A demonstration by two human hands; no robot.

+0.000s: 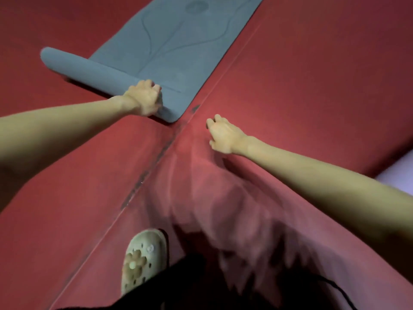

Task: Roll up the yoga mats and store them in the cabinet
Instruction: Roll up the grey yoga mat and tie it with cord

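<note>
One grey-blue rubber yoga mat (169,48) with faint curved line markings is seen on the red padded floor (312,74), partly rolled: the rolled end lies nearest the person, and the flat remainder is stretched away beyond the roll. The left hand (145,98) is set on the near right end of the roll, fingers curled over it in a grip. The right hand (223,135) is held apart from the mat, just off the roll's right end and above the floor, fingers loosely bent with nothing in them. Two bare forearms are counted. A dark seam (143,182) in the floor is seen running past the mat's right edge. One pale perforated clog (143,258) is planted well short of the roll.
</note>
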